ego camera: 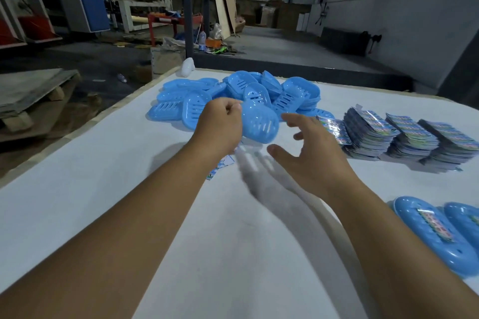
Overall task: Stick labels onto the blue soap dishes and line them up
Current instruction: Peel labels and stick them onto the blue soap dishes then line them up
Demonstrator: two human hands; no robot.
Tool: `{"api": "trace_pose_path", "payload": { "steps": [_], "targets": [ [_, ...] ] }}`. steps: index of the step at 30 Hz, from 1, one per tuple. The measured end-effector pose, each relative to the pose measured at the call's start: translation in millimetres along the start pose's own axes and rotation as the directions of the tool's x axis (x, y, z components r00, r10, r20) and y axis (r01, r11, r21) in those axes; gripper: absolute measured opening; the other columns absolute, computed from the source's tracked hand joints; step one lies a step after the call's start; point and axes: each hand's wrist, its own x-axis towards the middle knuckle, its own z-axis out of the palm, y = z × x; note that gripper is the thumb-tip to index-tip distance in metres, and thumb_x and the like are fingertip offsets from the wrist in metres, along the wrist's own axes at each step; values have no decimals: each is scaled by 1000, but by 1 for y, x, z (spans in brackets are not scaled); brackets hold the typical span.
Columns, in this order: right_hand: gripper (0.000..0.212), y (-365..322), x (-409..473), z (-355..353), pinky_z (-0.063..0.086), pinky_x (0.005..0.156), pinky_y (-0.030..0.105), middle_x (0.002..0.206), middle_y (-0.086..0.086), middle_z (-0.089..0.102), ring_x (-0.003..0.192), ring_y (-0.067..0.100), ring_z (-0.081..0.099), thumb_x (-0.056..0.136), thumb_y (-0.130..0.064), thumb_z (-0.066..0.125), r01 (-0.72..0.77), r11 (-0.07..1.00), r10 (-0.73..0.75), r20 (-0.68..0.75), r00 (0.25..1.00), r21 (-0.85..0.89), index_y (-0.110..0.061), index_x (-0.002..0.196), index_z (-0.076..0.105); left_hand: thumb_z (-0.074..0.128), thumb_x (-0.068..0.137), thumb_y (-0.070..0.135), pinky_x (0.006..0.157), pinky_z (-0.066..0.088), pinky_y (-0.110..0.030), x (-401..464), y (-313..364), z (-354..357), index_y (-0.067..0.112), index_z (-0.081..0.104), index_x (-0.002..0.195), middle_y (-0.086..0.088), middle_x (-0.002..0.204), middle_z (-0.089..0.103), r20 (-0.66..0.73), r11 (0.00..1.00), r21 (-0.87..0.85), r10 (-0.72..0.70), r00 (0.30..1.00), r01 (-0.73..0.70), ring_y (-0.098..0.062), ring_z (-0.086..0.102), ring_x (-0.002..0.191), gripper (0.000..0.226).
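The left hand (220,122) is raised above the white tabletop (197,254), its fingers curled round the left edge of a light blue oval plastic soap dish with drain slots (259,122), which hangs tilted in the air just in front of a loose heap of the same blue slotted soap dishes (233,93) at the far middle of the tabletop. The right hand (311,153) hovers just right of the held dish, fingers spread and slightly bent, holding nothing and not touching the dish. Under the left wrist a small printed label sheet (220,166) lies flat on the tabletop, partly hidden by the arm. To the right, three tall stacks of colourful printed label cards (404,140) stand side by side, with a lower fanned pile of the same cards (334,129) between them and the heap, close behind the right hand's fingertips. At the near right edge, two blue soap dishes with labels stuck on them (435,230) lie side by side, the right one cut off by the frame. A white rounded plastic object (187,67) sits at the far left corner of the tabletop. Beyond it is a workshop floor with a wooden pallet (33,96) on the left, a cardboard box (166,59), a red metal frame (171,21) and leaning boards (224,0).
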Motion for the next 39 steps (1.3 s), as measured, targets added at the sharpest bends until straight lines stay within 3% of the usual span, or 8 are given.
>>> {"api": "trace_pose_path", "payload": {
  "steps": [5, 13, 17, 20, 23, 27, 32, 39],
  "targets": [
    [81, 0, -2, -1, 26, 100, 19, 149, -14, 46, 134, 13, 41, 80, -49, 81, 72, 996, -69, 43, 997, -57, -33, 149, 42, 47, 105, 12, 64, 61, -28, -18, 2, 6, 14, 72, 91, -5, 87, 79, 207, 865, -409, -222, 953, 290, -18, 76, 84, 29],
    [75, -1, 0, -5, 39, 105, 32, 142, -11, 54, 126, 19, 50, 78, -50, 83, 63, 995, -55, 112, 992, -73, -31, 143, 51, 52, 102, 5, 66, 64, -34, -22, -1, 2, 0, 70, 100, -19, 91, 77, 301, 808, -403, -327, 896, 430, -20, 76, 74, 19],
    [72, 6, 1, -9, 39, 79, 17, 122, -17, 59, 103, 5, 52, 73, -55, 84, 10, 998, 2, 178, 984, -66, -35, 136, 57, 58, 96, 20, 80, 63, -41, -17, -12, -9, 5, 74, 90, -15, 85, 76, 139, 983, 137, -140, 980, 121, -22, 72, 76, 23],
    [75, 10, -1, -12, 40, 77, 18, 124, -18, 61, 106, 6, 56, 68, -61, 83, -30, 996, 53, 266, 962, -89, -39, 135, 57, 59, 96, 31, 81, 56, -36, -13, -16, -21, 19, 73, 91, -1, 88, 73, 55, 793, 599, 101, 993, -114, -23, 67, 88, 20],
    [79, 11, -3, -12, 43, 79, 24, 125, -18, 61, 106, 8, 59, 66, -63, 84, -41, 991, 81, 325, 942, -127, -39, 135, 56, 59, 94, 49, 76, 50, -34, -12, -17, -33, 29, 69, 104, 1, 103, 69, 78, 601, 796, 14, 997, -71, -23, 63, 92, 25],
    [77, 9, -3, -14, 58, 61, 20, 121, -20, 57, 91, 10, 67, 65, -57, 88, -100, 992, 122, 404, 907, -74, -41, 133, 55, 63, 85, 67, 69, 44, -32, -12, -20, -42, 25, 60, 115, 2, 108, 64, 141, 444, 894, -153, 978, -59, -19, 59, 94, 52],
    [88, 7, -4, -13, 54, 92, 35, 124, -18, 56, 107, 10, 59, 63, -68, 82, -69, 989, 117, 408, 906, -130, -40, 140, 49, 70, 80, 65, 73, 48, -33, -14, -19, -43, 23, 57, 121, 1, 112, 65, 153, 462, 885, -167, 974, -60, -19, 60, 96, 61],
    [88, 6, -4, -14, 51, 96, 34, 127, -16, 54, 110, 11, 58, 65, -77, 71, -76, 988, 127, 416, 900, -136, -41, 142, 46, 70, 85, 56, 62, 43, -30, -13, -18, -43, 27, 59, 115, 3, 96, 62, 133, 444, 895, -181, 974, -39, -18, 59, 88, 43]
  ]
}}
